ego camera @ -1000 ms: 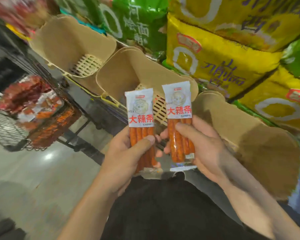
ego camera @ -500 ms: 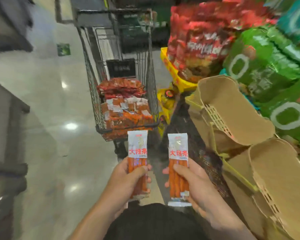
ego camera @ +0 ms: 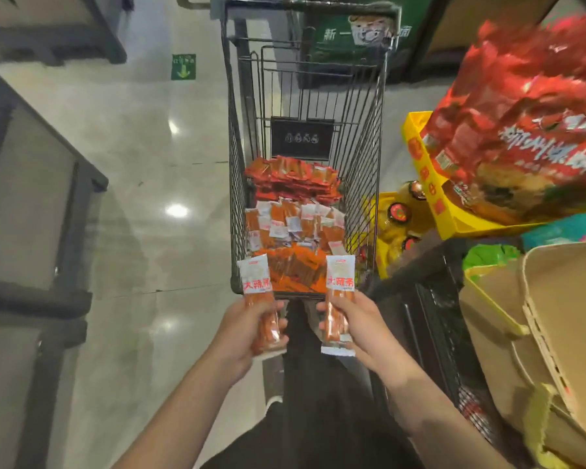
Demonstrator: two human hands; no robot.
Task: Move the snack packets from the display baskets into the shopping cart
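Since half a second ago the view has swung to face the shopping cart (ego camera: 305, 96) squarely: it now sits at 12 o'clock, straight ahead, where before it stood off toward 11 o'clock, and both packets have been carried up to its near rim.

The left hand (ego camera: 247, 328) is clamped on the left snack packet (ego camera: 258, 299), fingers wrapped round the lower, orange part, the white top with red characters standing upright. The right hand (ego camera: 359, 324) grips the right snack packet (ego camera: 339, 301) the same way, thumb across its front. The two packets are held side by side, a gap between them, their tops overlapping the near end of the cart in the view; whether they are over the rim or just short of it cannot be told.

Inside the cart lies a heap of snack packets (ego camera: 293, 218): dark red ones at the far end, white-and-orange ones in the middle, orange ones nearest the hands.

At 3 o'clock stand the display baskets (ego camera: 555, 316), lined with brown card. Above them, toward 1 o'clock, big red bags (ego camera: 528, 130) sit in a yellow tray (ego camera: 427, 177). The glossy floor (ego camera: 142, 198) stretches away at 9 o'clock, a green floor sign (ego camera: 183, 66) at 11 o'clock.
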